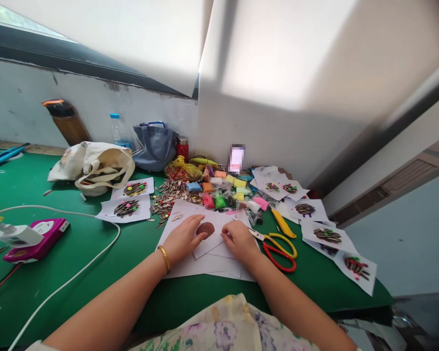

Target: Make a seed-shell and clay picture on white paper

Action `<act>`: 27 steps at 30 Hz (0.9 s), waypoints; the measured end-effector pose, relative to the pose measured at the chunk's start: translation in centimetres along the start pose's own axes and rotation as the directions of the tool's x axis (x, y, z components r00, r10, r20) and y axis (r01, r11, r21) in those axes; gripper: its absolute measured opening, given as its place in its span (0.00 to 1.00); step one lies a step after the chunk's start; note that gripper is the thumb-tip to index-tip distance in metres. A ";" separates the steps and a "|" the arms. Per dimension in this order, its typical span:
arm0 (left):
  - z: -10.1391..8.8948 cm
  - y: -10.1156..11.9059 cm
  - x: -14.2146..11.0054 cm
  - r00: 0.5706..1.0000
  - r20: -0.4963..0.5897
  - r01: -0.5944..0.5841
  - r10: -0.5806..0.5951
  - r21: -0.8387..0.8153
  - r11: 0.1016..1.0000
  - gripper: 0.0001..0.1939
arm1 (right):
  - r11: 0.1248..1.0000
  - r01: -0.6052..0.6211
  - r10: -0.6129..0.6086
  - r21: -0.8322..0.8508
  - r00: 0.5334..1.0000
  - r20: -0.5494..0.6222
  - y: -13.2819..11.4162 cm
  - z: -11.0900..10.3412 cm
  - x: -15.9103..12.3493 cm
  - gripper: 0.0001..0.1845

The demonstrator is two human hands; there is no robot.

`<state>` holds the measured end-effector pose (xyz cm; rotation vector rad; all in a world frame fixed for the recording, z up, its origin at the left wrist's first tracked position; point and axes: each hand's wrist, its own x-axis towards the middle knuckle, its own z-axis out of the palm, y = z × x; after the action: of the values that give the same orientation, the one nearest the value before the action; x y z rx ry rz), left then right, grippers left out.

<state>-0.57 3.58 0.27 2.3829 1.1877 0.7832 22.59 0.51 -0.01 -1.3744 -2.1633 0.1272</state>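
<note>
On a small white paper sheet (214, 240) in front of me lies a flattened brown clay oval (207, 229). My left hand (186, 239) rests at its left side, thumb and fingers apart, with the tips at the clay's edge. Just right of the clay, my right hand (239, 240) is curled, its fingertips drawn together low over the paper. Whatever those fingertips hold, if anything, is too small to make out. Larger white sheets (223, 270) lie beneath. A few loose sunflower seeds (176, 216) sit on the paper beyond my left hand.
Scissors (280, 251) and a yellow utility knife (283, 224) lie to the right. Behind are a seed pile (173, 195) and several coloured clay packets (219, 200). Seed-decorated sheets (327, 235) flank both sides. A white cable (76, 273) crosses the green table (131, 297) at left.
</note>
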 end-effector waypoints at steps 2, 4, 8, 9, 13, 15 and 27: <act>-0.5 0.0 0.3 0.998 -0.058 0.032 -0.034 -0.031 0.999 0.20 | 0.998 -0.047 0.048 -0.034 0.998 0.035 0.4 -0.7 0.8 0.04; -1.0 0.0 0.6 0.989 -0.128 0.062 -0.067 -0.042 0.997 0.12 | 0.994 -0.073 0.078 -0.075 0.996 0.054 1.0 -1.8 1.9 0.07; -1.6 -0.1 0.8 0.963 -0.214 0.152 -0.164 -0.070 0.986 0.11 | 0.975 -0.173 0.179 -0.141 0.983 0.029 3.1 -3.6 5.2 0.11; -1.6 -0.1 0.8 0.958 -0.220 0.170 -0.185 -0.087 0.982 0.13 | 0.970 -0.186 0.193 -0.154 0.981 0.031 3.7 -3.8 6.2 0.12; -1.5 0.1 0.7 0.950 -0.218 0.193 -0.224 -0.154 0.969 0.18 | 0.954 -0.227 0.241 -0.196 0.969 0.047 6.2 -2.9 11.4 0.14; -1.5 0.2 0.7 0.950 -0.222 0.186 -0.221 -0.167 0.968 0.18 | 0.950 -0.225 0.248 -0.216 0.965 0.087 7.0 -1.8 14.6 0.16; -1.8 0.7 0.6 0.948 -0.241 0.163 -0.210 -0.202 0.966 0.15 | 0.919 -0.270 0.311 -0.287 0.944 0.107 6.5 5.0 25.3 0.25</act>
<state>-0.98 3.78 2.19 2.0311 1.3576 1.1144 17.41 26.34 3.82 -1.8976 -2.1411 0.0520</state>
